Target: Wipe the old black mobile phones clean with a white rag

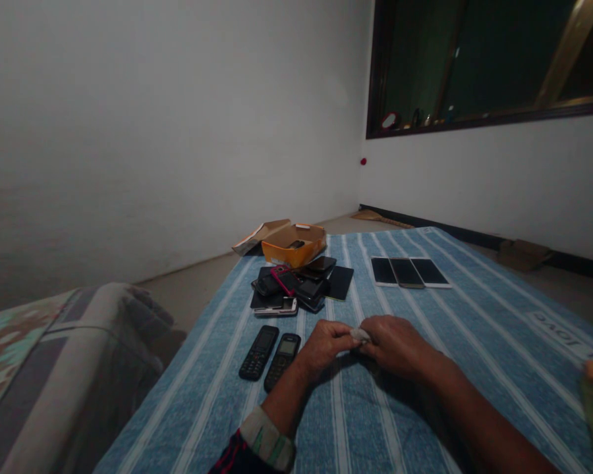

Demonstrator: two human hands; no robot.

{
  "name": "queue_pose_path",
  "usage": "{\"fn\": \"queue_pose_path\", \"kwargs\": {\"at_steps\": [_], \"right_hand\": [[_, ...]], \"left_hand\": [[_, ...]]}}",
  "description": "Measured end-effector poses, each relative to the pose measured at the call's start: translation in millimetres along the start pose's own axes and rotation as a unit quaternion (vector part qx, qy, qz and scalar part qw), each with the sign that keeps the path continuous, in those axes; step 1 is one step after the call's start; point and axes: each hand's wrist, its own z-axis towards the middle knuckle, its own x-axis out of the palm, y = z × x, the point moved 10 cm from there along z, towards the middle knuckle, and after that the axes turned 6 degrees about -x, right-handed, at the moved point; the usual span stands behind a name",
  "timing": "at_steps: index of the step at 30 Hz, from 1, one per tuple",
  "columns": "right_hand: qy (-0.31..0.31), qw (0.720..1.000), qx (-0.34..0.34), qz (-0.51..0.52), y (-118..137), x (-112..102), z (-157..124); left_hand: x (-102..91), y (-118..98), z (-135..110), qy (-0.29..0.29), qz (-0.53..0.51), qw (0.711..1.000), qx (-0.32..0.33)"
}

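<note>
Whitish, a small crumpled wad (pixel 360 336) is pinched by left hand (pixel 326 343) and right hand (pixel 389 343).

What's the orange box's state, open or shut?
Open: the top of the orange box is uncovered, showing its brown inside and a dark object in it.

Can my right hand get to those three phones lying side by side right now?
Probably yes: only striped cloth shows between your right hand and the three phones, though that hand seems occupied with a small pale item.
</note>
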Motion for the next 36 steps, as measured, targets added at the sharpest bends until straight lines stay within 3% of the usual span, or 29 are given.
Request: {"fn": "queue_pose_path", "kwargs": {"at_steps": [7, 21, 28, 36], "right_hand": [[0.002, 1.0, 0.0, -0.021, 1.8, -0.9, -3.1], [-0.001, 1.0, -0.011, 0.016, 3.8, -1.4, -1.9], [-0.003, 1.0, -0.002, -0.003, 0.3, -0.3, -0.9], [0.01, 1.0, 0.008, -0.023, -0.5, 2.6, -2.1]], "left_hand": [[4.1, 6.4, 1.5, 0.025, 0.005, 1.0, -0.005], [-5.4, -7.3, 1.1, -0.058, -0.044, 0.997, 0.034], [0.7, -11.0, -1.3, -0.018, -0.023, 0.999, 0.031], [15.9, 2.3, -1.5, 0.06, -0.009, 0.998, -0.003]]}}
